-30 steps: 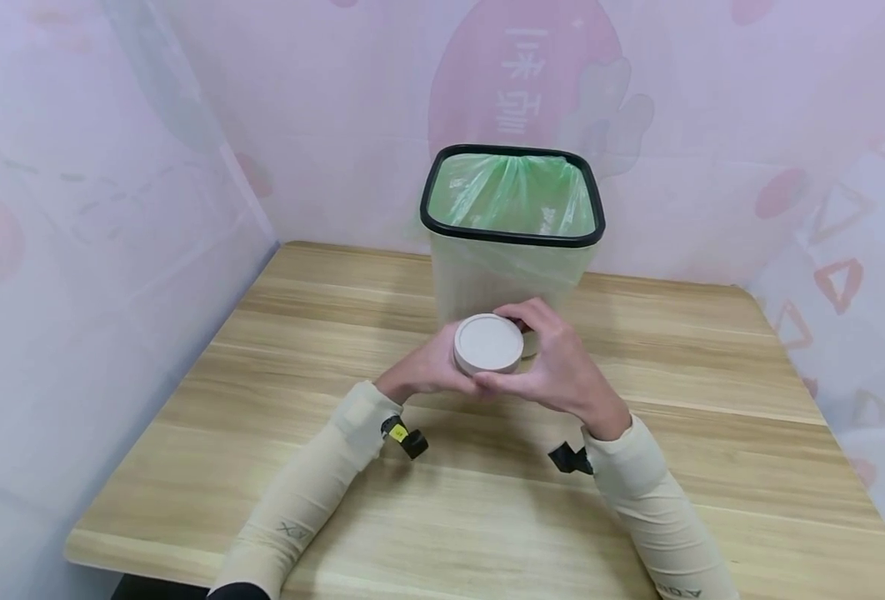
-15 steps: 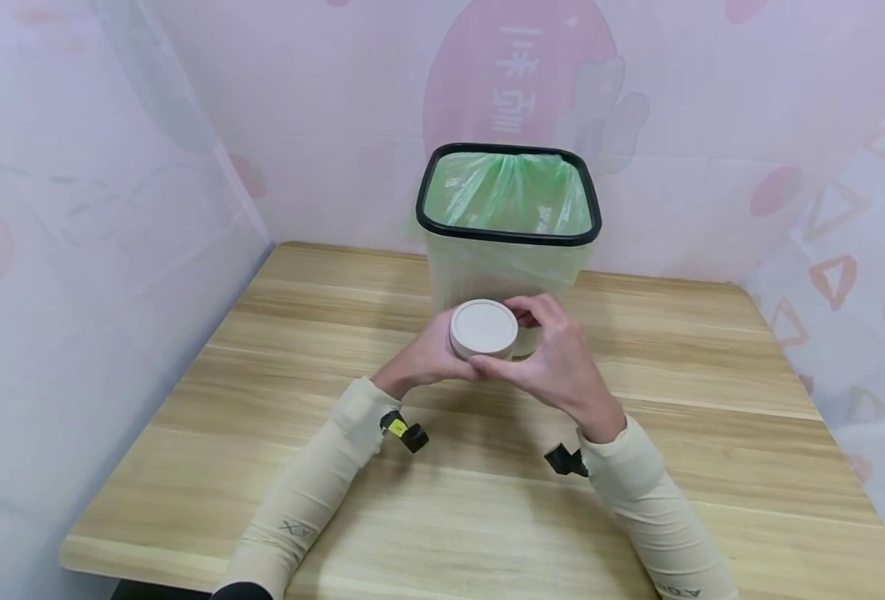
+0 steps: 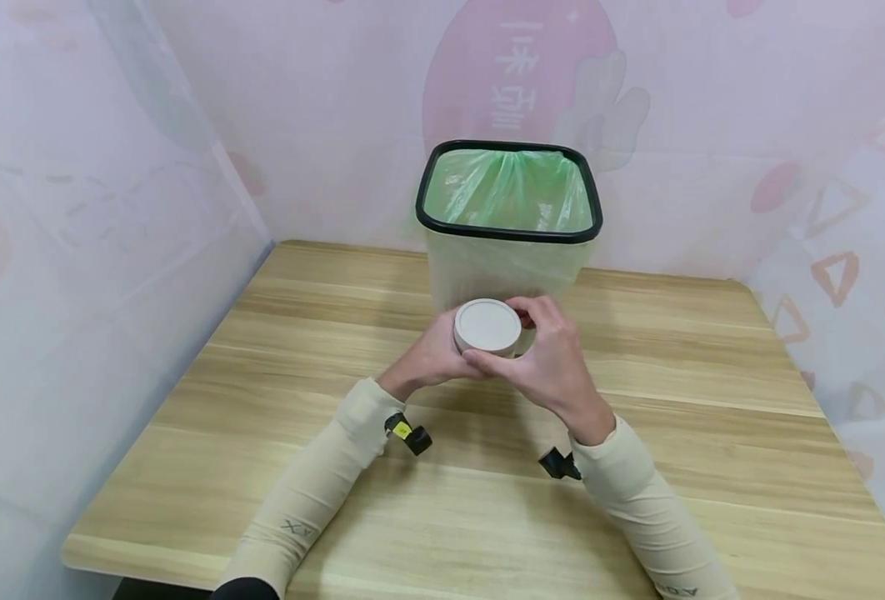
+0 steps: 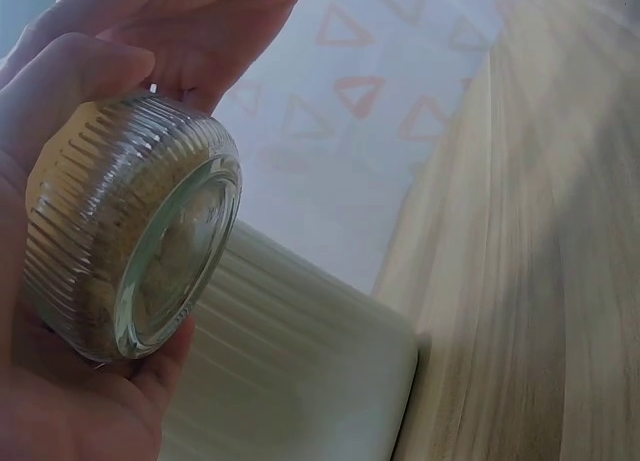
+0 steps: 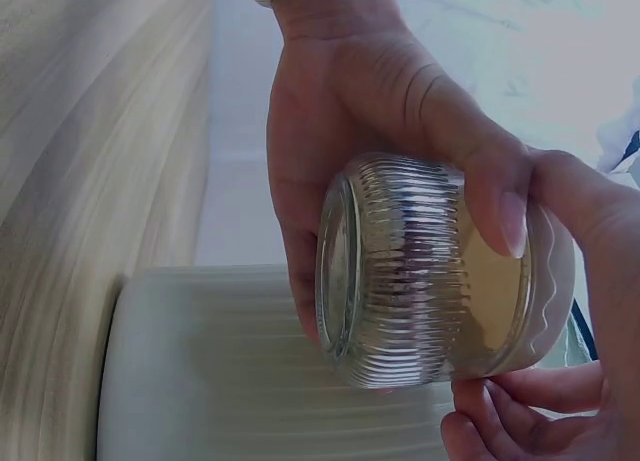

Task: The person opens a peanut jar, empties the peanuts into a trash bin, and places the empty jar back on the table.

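Left hand (image 3: 433, 350): grip wrapped snugly round the jar (image 4: 130, 221), on its glass body!
Right hand (image 3: 555, 360): grip clamped too, pinching the lid (image 3: 487, 325).
Jar: right between both grips, up off the table (image 3: 322, 308).
Bin (image 3: 502, 271): just beyond them.

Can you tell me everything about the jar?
The jar is round and see-through, like glass, with ribbed sides and a smooth round base. Its flat, pale lid is on, facing up. It's held above the table, in front of the bin: the left hand holds its body, the right hand the lid. I can't tell if anything's inside.
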### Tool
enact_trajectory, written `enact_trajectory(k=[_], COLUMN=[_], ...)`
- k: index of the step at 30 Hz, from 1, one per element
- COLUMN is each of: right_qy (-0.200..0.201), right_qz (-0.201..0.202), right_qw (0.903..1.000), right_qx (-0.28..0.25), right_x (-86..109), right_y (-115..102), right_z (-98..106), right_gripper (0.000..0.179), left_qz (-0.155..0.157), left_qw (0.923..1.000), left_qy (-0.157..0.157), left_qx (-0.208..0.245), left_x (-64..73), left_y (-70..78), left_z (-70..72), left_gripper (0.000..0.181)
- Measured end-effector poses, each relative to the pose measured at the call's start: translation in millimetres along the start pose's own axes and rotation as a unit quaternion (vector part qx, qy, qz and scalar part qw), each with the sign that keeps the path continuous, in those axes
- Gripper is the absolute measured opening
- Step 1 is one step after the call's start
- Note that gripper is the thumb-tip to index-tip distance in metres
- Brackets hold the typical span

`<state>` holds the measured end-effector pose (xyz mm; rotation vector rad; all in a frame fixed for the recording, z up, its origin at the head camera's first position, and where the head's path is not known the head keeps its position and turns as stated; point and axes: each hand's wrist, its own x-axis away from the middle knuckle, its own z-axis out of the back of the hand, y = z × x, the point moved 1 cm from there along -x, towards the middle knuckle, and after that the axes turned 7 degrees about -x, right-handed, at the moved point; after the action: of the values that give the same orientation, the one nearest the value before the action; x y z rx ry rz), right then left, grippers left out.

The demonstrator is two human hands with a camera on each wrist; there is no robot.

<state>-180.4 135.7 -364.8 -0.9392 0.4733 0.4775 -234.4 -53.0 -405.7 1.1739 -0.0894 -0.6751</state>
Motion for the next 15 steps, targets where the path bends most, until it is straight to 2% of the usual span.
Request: enact_trajectory(k=[15], right_qy=[-0.019], right_qz=[-0.024], right_qw=[0.9995], right_qx=[-0.011], right_x=[-1.4], right_y=[0.1], right_z=[1.4], right_gripper=[0.07], left_qz=[0.001], left_qw=[1.0], left_qy=[-0.007], left_qx=[-0.004], left_x=[-0.1], left_y=[0.7], left_z=[0.2], left_gripper=[0.085])
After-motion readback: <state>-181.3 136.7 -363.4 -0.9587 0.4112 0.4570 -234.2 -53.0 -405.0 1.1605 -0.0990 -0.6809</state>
